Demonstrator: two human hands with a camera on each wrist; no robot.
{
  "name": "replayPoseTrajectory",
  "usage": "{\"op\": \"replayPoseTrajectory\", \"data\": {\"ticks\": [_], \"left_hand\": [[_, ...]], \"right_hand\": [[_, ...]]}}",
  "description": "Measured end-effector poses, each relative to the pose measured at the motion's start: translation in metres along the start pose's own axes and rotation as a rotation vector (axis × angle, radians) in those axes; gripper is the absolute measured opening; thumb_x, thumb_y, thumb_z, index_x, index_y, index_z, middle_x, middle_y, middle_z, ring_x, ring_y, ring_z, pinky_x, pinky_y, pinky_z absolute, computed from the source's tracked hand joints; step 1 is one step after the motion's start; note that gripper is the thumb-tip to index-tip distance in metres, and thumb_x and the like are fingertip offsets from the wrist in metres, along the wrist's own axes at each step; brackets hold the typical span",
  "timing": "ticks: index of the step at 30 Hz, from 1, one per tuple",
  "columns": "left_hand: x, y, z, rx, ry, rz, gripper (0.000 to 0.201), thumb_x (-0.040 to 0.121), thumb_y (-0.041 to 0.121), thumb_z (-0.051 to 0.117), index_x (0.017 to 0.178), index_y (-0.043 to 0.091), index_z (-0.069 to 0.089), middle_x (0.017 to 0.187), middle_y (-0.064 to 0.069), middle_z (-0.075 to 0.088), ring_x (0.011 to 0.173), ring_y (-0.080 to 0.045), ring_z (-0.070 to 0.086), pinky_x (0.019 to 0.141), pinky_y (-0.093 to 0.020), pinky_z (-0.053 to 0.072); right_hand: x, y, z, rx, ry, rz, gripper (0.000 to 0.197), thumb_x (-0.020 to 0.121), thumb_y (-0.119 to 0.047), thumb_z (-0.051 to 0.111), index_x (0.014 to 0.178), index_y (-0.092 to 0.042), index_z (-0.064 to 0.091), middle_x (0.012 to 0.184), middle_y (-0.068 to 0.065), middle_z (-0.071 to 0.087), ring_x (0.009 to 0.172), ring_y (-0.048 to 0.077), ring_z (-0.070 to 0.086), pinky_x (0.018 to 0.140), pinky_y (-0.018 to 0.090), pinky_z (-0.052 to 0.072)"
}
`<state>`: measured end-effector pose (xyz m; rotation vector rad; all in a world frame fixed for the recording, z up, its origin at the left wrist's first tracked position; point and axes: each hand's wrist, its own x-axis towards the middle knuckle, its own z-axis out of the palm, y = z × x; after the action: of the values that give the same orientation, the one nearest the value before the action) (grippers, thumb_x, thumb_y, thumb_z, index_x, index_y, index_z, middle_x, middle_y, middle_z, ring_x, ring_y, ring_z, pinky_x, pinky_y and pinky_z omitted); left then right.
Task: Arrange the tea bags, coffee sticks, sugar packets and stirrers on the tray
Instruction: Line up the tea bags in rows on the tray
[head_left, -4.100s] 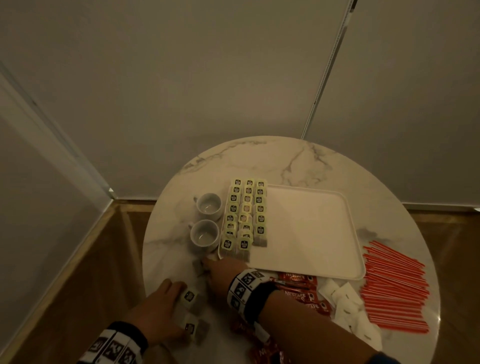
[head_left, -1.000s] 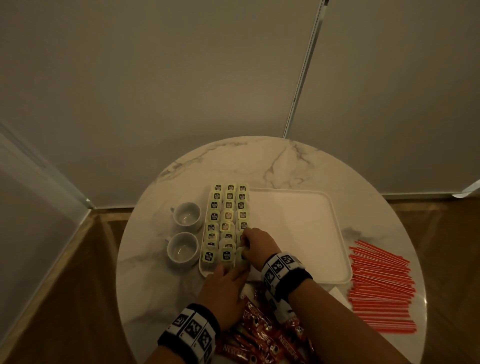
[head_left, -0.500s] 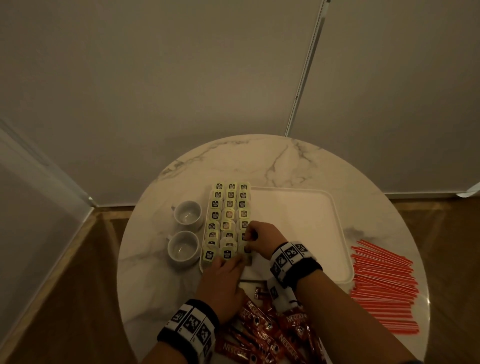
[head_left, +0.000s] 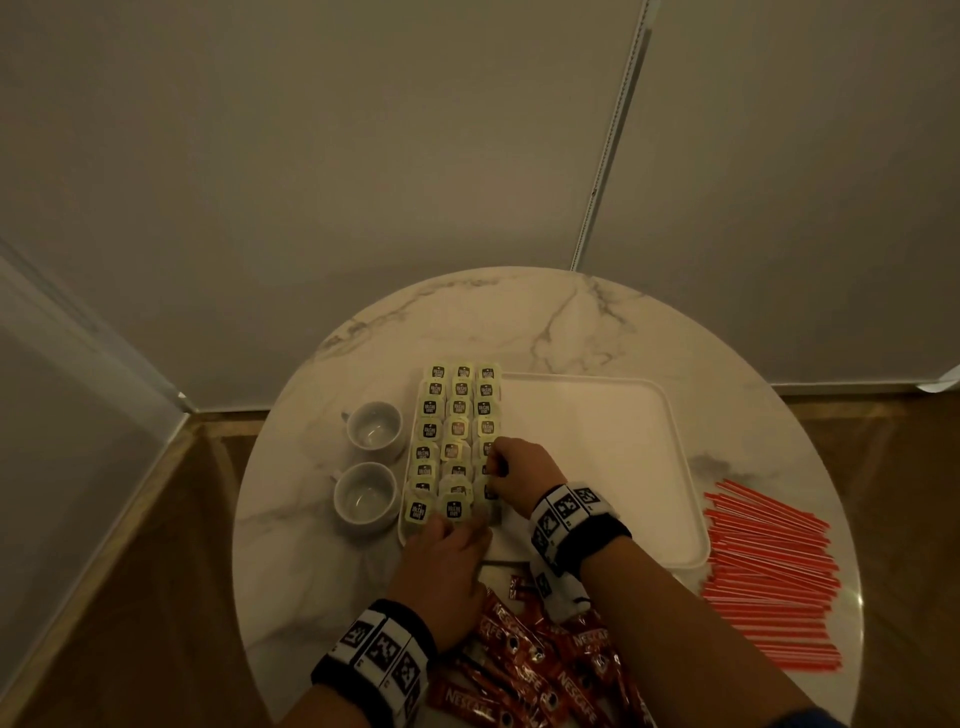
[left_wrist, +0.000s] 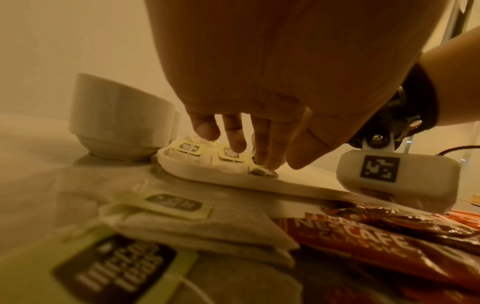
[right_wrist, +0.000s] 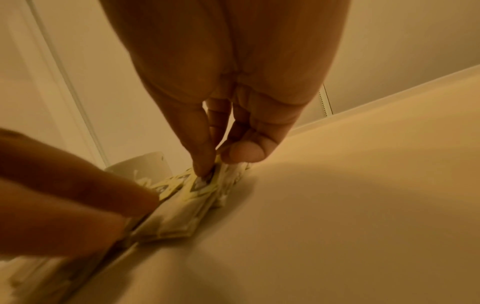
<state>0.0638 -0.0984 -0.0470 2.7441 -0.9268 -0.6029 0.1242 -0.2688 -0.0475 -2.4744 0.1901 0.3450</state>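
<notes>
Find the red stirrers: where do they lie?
In the head view the stirrers lie fanned on the table, right of the tray, off it.

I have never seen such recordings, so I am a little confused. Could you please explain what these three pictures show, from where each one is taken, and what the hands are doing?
No machine works here: a person uses two bare hands and wears three cameras. The wide picture comes from the head, looking down at a round marble table. The two close, yellowish pictures come from cameras strapped to each wrist, looking along the fingers.

On the table lies a white tray with tea bags in three rows along its left side. Beside it stand two cups. Red stirrers and red coffee sticks wait on the table, along with a few more tea bags.

The right hand pinches a tea bag tag in the right-hand row. The left hand rests its straight fingers on the nearest tea bags.
</notes>
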Motion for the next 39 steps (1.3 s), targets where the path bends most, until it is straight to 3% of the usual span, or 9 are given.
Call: {"op": "replayPoseTrajectory", "data": {"ticks": [5, 11, 13, 16, 19, 23, 27, 33, 39], "left_hand": [[-0.002, 0.002, -0.002, 0.007, -0.009, 0.023, 0.055, 0.09, 0.028, 0.043, 0.144, 0.026, 0.037, 0.154, 0.013, 0.026, 0.13, -0.022, 0.025, 0.105, -0.043, 0.035], [-0.029, -0.02, -0.024, -0.267, 0.111, -0.032, 0.038, 0.095, 0.027, 0.046, 0.132, 0.029, 0.051, 0.135, 0.012, 0.048, 0.119, -0.007, 0.04, 0.101, -0.023, 0.036], [-0.048, -0.036, -0.033, -0.336, 0.11, -0.131, 0.027, 0.094, 0.025, 0.049, 0.12, 0.026, 0.057, 0.119, 0.009, 0.055, 0.105, -0.007, 0.05, 0.09, -0.022, 0.043], [-0.076, -0.063, -0.032, -0.281, 0.017, -0.267, 0.014, 0.091, 0.031, 0.05, 0.105, 0.031, 0.052, 0.105, 0.008, 0.054, 0.094, -0.009, 0.053, 0.079, -0.021, 0.042], [-0.092, -0.079, -0.02, -0.221, -0.15, -0.324, 0.024, 0.085, 0.042, 0.056, 0.102, 0.037, 0.041, 0.105, 0.009, 0.048, 0.097, -0.009, 0.053, 0.081, -0.022, 0.042], [-0.096, -0.074, -0.008, -0.171, -0.22, -0.321, 0.047, 0.077, 0.059, 0.061, 0.112, 0.03, 0.047, 0.11, 0.007, 0.046, 0.099, -0.011, 0.052, 0.086, -0.026, 0.044], [-0.086, -0.053, -0.001, -0.176, -0.163, -0.311, 0.048, 0.074, 0.065, 0.063, 0.098, 0.028, 0.043, 0.101, 0.007, 0.041, 0.09, -0.013, 0.05, 0.075, -0.026, 0.038], [-0.072, -0.035, 0.006, -0.164, -0.115, -0.296, 0.042, 0.082, 0.044, 0.065, 0.109, 0.02, 0.046, 0.125, -0.002, 0.044, 0.109, -0.02, 0.054, 0.087, -0.03, 0.042], [-0.065, -0.033, 0.009, -0.312, -0.082, -0.292, 0.04, 0.08, 0.045, 0.067, 0.105, 0.025, 0.044, 0.12, 0.002, 0.046, 0.102, -0.016, 0.054, 0.084, -0.026, 0.043]], "right_hand": [[-0.002, -0.003, -0.001, -0.048, 0.018, 0.042, 0.017, 0.077, -0.008, 0.067, 0.082, -0.015, 0.052, 0.098, 0.009, 0.058, 0.089, 0.025, 0.056, 0.073, 0.027, 0.041], [-0.031, -0.015, -0.013, 0.127, 0.134, 0.062, 0.015, 0.082, -0.021, 0.067, 0.083, -0.017, 0.053, 0.088, 0.001, 0.058, 0.08, 0.018, 0.052, 0.072, 0.028, 0.043], [-0.052, -0.029, -0.008, 0.135, 0.066, -0.009, 0.013, 0.084, -0.024, 0.067, 0.083, -0.019, 0.055, 0.088, -0.001, 0.058, 0.081, 0.016, 0.053, 0.073, 0.026, 0.043], [-0.082, -0.054, 0.017, 0.008, -0.224, -0.138, 0.017, 0.087, -0.03, 0.064, 0.098, -0.018, 0.062, 0.097, 0.0, 0.06, 0.09, 0.016, 0.057, 0.081, 0.026, 0.047], [-0.101, -0.069, 0.049, -0.254, -0.424, -0.168, 0.039, 0.087, -0.033, 0.061, 0.121, -0.015, 0.054, 0.12, 0.009, 0.054, 0.108, 0.028, 0.055, 0.089, 0.038, 0.048], [-0.107, -0.076, 0.074, -0.383, -0.377, -0.092, 0.048, 0.086, -0.029, 0.064, 0.126, -0.01, 0.045, 0.128, 0.012, 0.04, 0.117, 0.033, 0.048, 0.092, 0.047, 0.047], [-0.107, -0.079, 0.08, -0.373, -0.351, -0.038, 0.051, 0.087, -0.017, 0.062, 0.131, -0.003, 0.041, 0.141, 0.017, 0.026, 0.121, 0.035, 0.045, 0.096, 0.047, 0.046], [-0.101, -0.076, 0.072, -0.281, -0.388, 0.003, 0.043, 0.089, -0.021, 0.059, 0.127, -0.009, 0.043, 0.131, 0.015, 0.042, 0.115, 0.033, 0.053, 0.09, 0.043, 0.047], [-0.096, -0.06, 0.058, -0.051, -0.368, 0.043, 0.036, 0.083, -0.047, 0.063, 0.101, -0.021, 0.045, 0.109, 0.007, 0.058, 0.098, 0.023, 0.057, 0.081, 0.032, 0.045]]}}
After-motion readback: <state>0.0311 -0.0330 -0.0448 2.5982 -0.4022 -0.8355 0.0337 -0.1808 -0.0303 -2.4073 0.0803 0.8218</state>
